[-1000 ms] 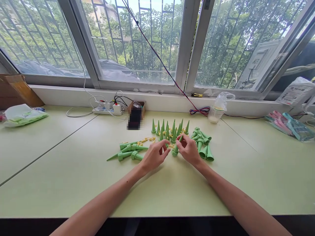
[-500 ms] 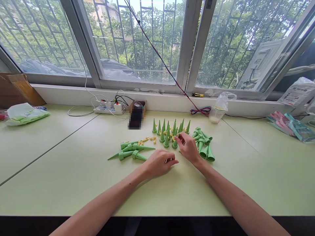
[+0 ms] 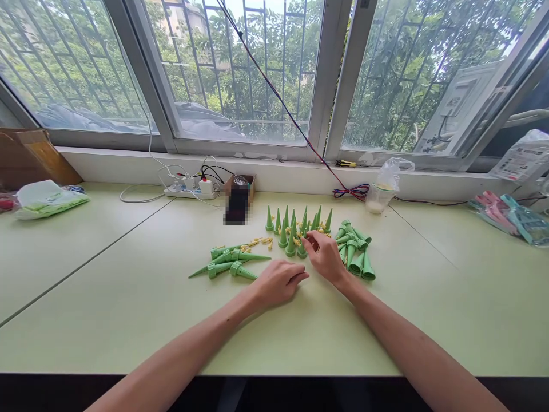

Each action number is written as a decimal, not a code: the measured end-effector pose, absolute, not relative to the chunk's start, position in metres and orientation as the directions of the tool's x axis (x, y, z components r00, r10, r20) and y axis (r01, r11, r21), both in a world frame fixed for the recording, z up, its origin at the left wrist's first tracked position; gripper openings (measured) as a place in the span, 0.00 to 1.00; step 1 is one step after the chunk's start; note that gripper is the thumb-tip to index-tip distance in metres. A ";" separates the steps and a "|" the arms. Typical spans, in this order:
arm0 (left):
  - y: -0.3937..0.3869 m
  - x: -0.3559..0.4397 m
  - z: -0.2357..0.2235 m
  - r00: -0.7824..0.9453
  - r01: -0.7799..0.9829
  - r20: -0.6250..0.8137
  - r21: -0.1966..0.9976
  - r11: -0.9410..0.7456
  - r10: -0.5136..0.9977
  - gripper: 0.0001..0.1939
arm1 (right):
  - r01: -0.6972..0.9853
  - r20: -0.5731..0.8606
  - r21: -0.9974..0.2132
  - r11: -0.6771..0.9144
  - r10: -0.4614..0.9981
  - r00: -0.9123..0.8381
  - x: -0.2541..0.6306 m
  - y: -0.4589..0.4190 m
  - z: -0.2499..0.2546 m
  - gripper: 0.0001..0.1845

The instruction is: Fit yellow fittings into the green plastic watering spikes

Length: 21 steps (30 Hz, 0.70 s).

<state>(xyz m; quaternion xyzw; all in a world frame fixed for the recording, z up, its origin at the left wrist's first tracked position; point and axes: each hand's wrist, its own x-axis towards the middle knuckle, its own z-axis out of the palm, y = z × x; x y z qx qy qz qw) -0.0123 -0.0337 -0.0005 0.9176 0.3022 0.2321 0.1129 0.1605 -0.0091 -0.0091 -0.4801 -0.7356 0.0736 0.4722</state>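
My right hand (image 3: 323, 253) is closed, with thumb and fingertips pinched at the upper part of a green watering spike (image 3: 302, 250) standing at the front of an upright group. Its fingers partly cover that spike. Several more green spikes (image 3: 282, 236) stand point-up behind it, with small yellow pieces among them. My left hand (image 3: 279, 281) rests on the table with its fingers curled together and thumb against them; whether anything is inside is hidden. Just beyond it lie several green spikes with ridged caps (image 3: 221, 267) and small yellow pieces (image 3: 257, 243).
A pile of green spikes (image 3: 354, 254) lies to the right of my right hand. Farther back on the table (image 3: 107, 297) are a power strip (image 3: 189, 193), a small box (image 3: 249, 183), bundled wires (image 3: 351, 191), and a bagged cup (image 3: 378, 197). Plastic packages lie at both sides.
My right hand has shifted slightly left, and the front spike at its fingertips has moved left beside its neighbour. My left hand's fingers have drawn closer together.
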 end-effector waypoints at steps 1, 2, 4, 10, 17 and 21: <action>-0.034 -0.012 0.000 0.709 0.504 0.355 0.350 -0.790 0.609 0.19 | 0.634 0.621 -0.569 0.523 0.779 -0.086 0.160 -0.009 -0.009 0.08; -0.034 -0.012 0.000 0.710 0.504 0.351 0.353 -0.789 0.611 0.19 | 0.629 0.616 -0.579 0.519 0.784 -0.079 0.160 -0.010 -0.009 0.08; -0.034 -0.013 0.001 0.712 0.503 0.343 0.361 -0.785 0.613 0.18 | 0.615 0.609 -0.602 0.508 0.791 -0.057 0.160 -0.012 -0.008 0.09; -0.027 -0.024 0.014 0.692 0.516 0.340 0.385 -0.765 0.637 0.15 | 0.594 0.652 -0.647 0.479 0.751 0.104 0.159 -0.020 0.000 0.08; -0.008 -0.044 0.027 0.556 0.686 0.335 0.330 -0.648 0.760 0.07 | 0.540 0.646 -0.661 0.521 0.761 0.056 0.160 -0.027 -0.003 0.14; 0.002 -0.052 0.027 0.454 0.784 0.332 0.292 -0.548 0.827 0.07 | 0.533 0.603 -0.626 0.570 0.786 -0.133 0.155 -0.030 -0.009 0.19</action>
